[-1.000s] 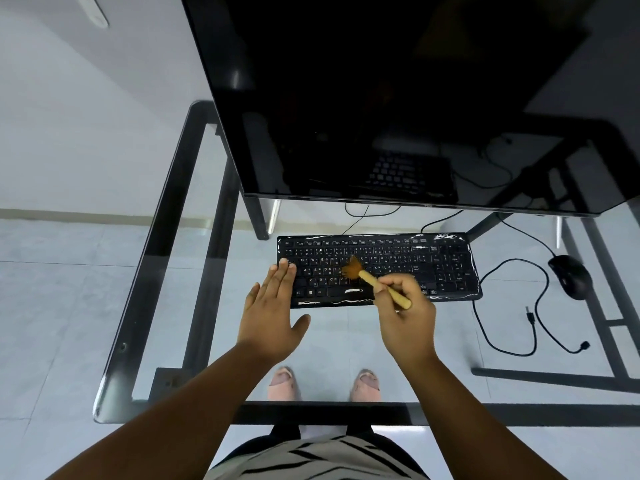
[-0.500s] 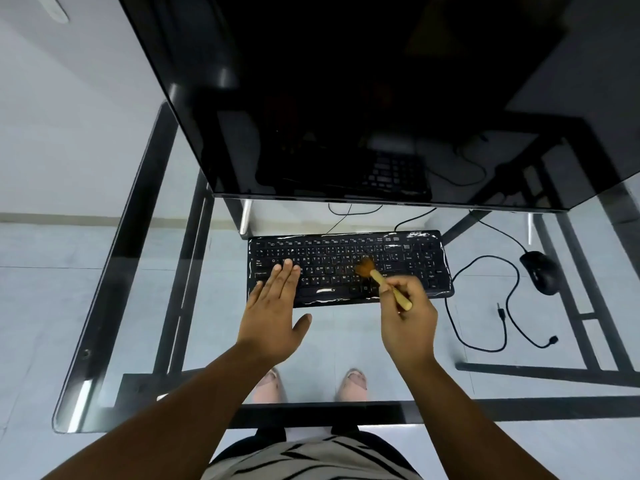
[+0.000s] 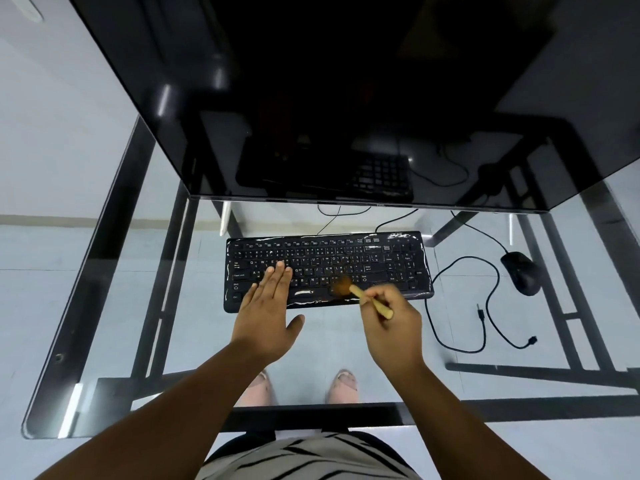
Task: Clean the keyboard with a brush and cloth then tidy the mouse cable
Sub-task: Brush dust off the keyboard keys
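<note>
Fingers, right hand point(image 3: 393, 327): curled around the handle of the small wooden brush with tan bristles point(image 3: 360, 295), pinching it pencil-style so the bristle tip angles toward 10 o'clock.
Fingers, left hand point(image 3: 268, 311): straight and close together, flat on the keys, likely pinning the board against the brush strokes.
Black full-size keyboard point(image 3: 329, 268): lies on the glass worktop point(image 3: 114, 258), below the dark monitor point(image 3: 329, 98).
Bristles: touching the bottom key row, right of the space bar.
Black mouse point(image 3: 521, 273): at 3 o'clock from the keyboard, well apart.
Black mouse cable point(image 3: 460, 306): loose loops between them, not yet tidied.
Cloth: not in view.
</note>
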`<state>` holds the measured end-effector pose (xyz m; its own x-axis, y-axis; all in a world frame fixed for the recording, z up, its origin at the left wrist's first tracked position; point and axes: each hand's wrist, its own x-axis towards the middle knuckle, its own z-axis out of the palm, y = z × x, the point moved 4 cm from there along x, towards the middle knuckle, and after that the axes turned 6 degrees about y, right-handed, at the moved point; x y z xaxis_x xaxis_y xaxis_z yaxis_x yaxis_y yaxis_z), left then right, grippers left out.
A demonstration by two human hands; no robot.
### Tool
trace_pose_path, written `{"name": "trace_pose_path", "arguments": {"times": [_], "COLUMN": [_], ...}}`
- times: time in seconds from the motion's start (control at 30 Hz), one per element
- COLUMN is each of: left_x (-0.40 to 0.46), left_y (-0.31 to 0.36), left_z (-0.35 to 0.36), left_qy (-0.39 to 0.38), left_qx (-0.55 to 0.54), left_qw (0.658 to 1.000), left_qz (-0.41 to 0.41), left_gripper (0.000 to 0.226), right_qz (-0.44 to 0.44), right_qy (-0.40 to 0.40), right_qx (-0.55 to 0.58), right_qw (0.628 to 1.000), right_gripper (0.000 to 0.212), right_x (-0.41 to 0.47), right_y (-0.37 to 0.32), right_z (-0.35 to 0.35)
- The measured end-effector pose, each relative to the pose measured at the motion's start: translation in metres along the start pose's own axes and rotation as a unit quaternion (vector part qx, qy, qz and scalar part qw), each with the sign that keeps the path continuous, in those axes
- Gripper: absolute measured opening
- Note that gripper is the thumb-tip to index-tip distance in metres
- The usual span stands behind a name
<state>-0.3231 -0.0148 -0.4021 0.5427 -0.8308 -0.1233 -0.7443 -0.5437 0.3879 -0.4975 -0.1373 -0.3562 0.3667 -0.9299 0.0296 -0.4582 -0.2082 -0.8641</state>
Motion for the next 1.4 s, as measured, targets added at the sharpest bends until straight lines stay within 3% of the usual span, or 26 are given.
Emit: {"name": "trace_pose_path", "arguments": {"times": [0.07, 0.2, 0.33, 0.47, 0.57, 0.63, 0.73, 0.83, 0.97, 1.07, 1.13, 1.2, 1.27, 1.4], "left_x": [0.000, 0.000, 0.001, 0.001, 0.001, 0.001, 0.001, 0.001, 0.002, 0.004, 0.007, 0.008, 0.009, 0.013], "left_y": [0.001, -0.002, -0.001, -0.005, -0.005, -0.004, -0.004, 0.000, 0.006, 0.013, 0.019, 0.024, 0.028, 0.040], "left_z": [0.000, 0.000, -0.001, -0.003, -0.003, -0.003, -0.004, -0.005, -0.004, -0.001, 0.001, 0.003, 0.006, 0.011], "left_qy": [-0.001, -0.003, -0.005, -0.008, -0.011, -0.011, -0.009, 0.004, 0.020, 0.024, 0.024, 0.017, 0.012, 0.002], "left_qx": [0.002, 0.005, -0.004, -0.005, -0.007, -0.010, 0.000, 0.004, 0.028, 0.041, 0.033, 0.036, 0.038, 0.026], "left_qw": [1.000, 1.000, 1.000, 1.000, 1.000, 1.000, 1.000, 1.000, 0.999, 0.999, 0.999, 0.999, 0.999, 1.000], "left_qz": [0.001, 0.003, 0.009, 0.012, 0.014, 0.013, 0.005, -0.010, -0.021, -0.020, -0.020, -0.013, -0.008, 0.001], "left_gripper": [0.083, 0.084, 0.083, 0.082, 0.082, 0.082, 0.082, 0.081, 0.081, 0.080, 0.079, 0.080, 0.080, 0.081], "right_qz": [0.002, -0.036, -0.017, -0.055, -0.027, -0.028, -0.053, -0.022, -0.031, 0.003, 0.013, 0.014, 0.000, 0.017], "right_qy": [0.003, -0.089, -0.023, -0.052, 0.010, -0.009, -0.051, 0.035, -0.046, 0.004, 0.038, -0.003, -0.035, 0.083], "right_qx": [0.035, 0.009, 0.023, -0.006, -0.020, 0.012, -0.041, -0.052, -0.036, -0.097, -0.067, -0.026, -0.058, -0.062], "right_qw": [0.999, 0.995, 0.999, 0.997, 0.999, 0.999, 0.996, 0.998, 0.998, 0.995, 0.997, 1.000, 0.998, 0.994], "right_gripper": [0.014, 0.011, 0.016, 0.012, 0.013, 0.013, 0.012, 0.013, 0.012, 0.008, 0.009, 0.012, 0.011, 0.011], "right_x": [0.002, -0.001, 0.004, 0.003, 0.008, 0.011, 0.008, 0.012, 0.014, 0.018, 0.021, 0.022, 0.020, 0.027], "right_y": [-0.002, -0.006, -0.006, -0.010, -0.006, -0.007, -0.008, -0.003, -0.001, 0.010, 0.012, 0.012, 0.014, 0.025], "right_z": [0.000, 0.012, 0.008, 0.013, 0.007, 0.007, 0.008, -0.005, -0.005, -0.019, -0.029, -0.028, -0.029, -0.050]}}
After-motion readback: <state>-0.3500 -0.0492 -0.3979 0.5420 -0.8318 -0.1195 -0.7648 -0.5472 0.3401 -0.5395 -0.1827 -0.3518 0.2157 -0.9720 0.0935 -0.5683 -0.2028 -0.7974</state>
